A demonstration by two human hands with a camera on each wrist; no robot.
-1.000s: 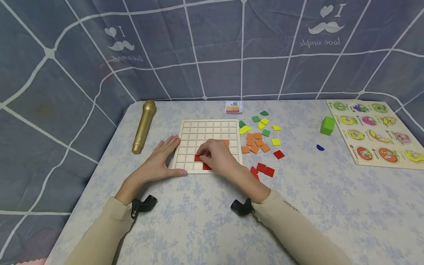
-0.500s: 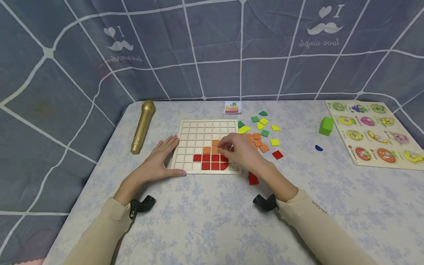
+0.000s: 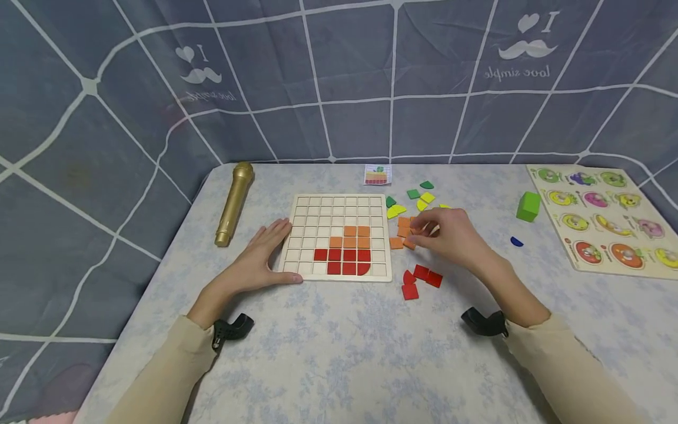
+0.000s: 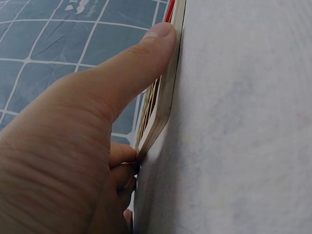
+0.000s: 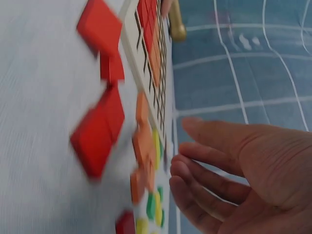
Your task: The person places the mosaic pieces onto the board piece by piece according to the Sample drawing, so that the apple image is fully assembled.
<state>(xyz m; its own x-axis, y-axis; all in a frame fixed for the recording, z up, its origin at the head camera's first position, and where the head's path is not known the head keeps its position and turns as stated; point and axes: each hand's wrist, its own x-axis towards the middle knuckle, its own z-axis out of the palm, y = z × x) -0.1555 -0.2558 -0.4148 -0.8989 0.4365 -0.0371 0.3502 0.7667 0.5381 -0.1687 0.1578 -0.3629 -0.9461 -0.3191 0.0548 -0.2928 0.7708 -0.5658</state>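
1. Nearest the camera, two beige sleeves run up from the bottom of the head view, each with a black wrist mount.
2. The left hand (image 3: 258, 257) rests flat at the lower left corner of the wooden grid board (image 3: 339, 203), fingers straight and together; the left wrist view shows its thumb (image 4: 146, 53) laid along the board's edge. It has not shifted over the last second.
3. The right hand (image 3: 450, 232) has moved. A second ago it sat over the board's lower rows; half a second ago it was crossing the board's right side; now it is off the board, right of centre, over the loose orange tiles (image 3: 404, 231). Its fingers are loosely curled and slightly apart; the right wrist view shows nothing between them, so it looks unladen, though the head view hides the fingertips.
4. With that hand gone, the board shows red tiles (image 3: 343, 262) in its two lowest filled rows and orange tiles above them (image 3: 354, 237). Judging by this, a piece has just been seated and the hand is going for another orange one.
5. Loose red tiles (image 3: 420, 278) lie just off the board's lower right corner.
6. Farther up sit yellow and green tiles (image 3: 418, 199) and a small pattern card (image 3: 377, 175).
7. At the left is a gold microphone (image 3: 233, 204); at the right a green cube (image 3: 527, 206), a small blue piece (image 3: 516, 241) and a fruit peg puzzle (image 3: 604, 218).
8. The tabletop (image 3: 339, 353) wears a pale blue floral cloth; behind hangs a grey-blue sheet (image 3: 339, 76) with white lines and a moustache print.
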